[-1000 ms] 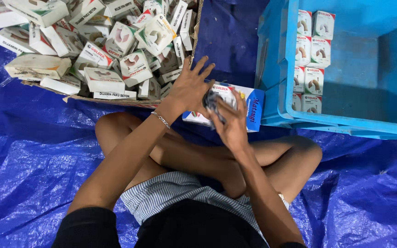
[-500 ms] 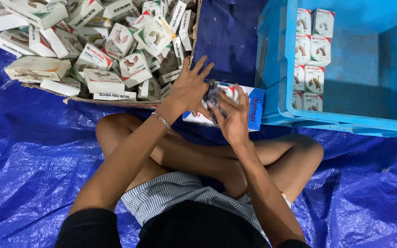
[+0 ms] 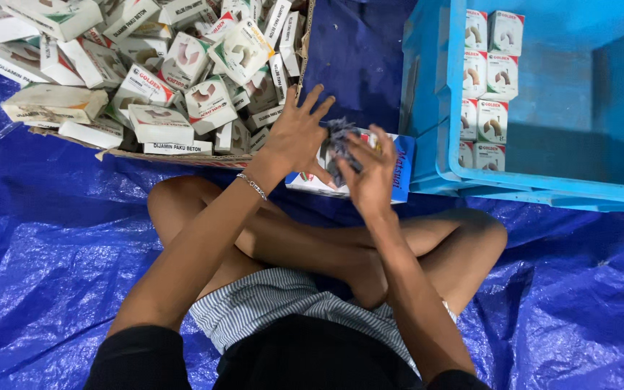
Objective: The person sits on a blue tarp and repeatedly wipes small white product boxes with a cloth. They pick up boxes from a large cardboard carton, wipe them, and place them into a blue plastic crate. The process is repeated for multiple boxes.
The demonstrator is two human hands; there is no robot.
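Blue box: an open carton [image 3: 399,167] lies on the floor tarp [image 3: 52,238], right under both hands and just left of the crate [image 3: 543,189].
Left grip: the left hand [image 3: 296,137] has its fingers spread wide, palm pressing down on the carton's near-left part; it pinches nothing.
Right grip: the right hand [image 3: 370,170] has its fingers curled together around a small dark bundle [image 3: 339,137] at their tips, right over the carton's mouth.
Bundle: dark and blurred; what it is I cannot tell.
Pile: loose white packets [image 3: 160,123] heap in a cardboard tray, beyond and to the left of the left hand.
Crate: similar packets [image 3: 485,72] stand in neat rows against its left wall, beyond and to the right of the right hand.
Doing it well: probably keep the left palm steady so the carton does not slide, and keep the bundle low over the opening with the fingertips close.
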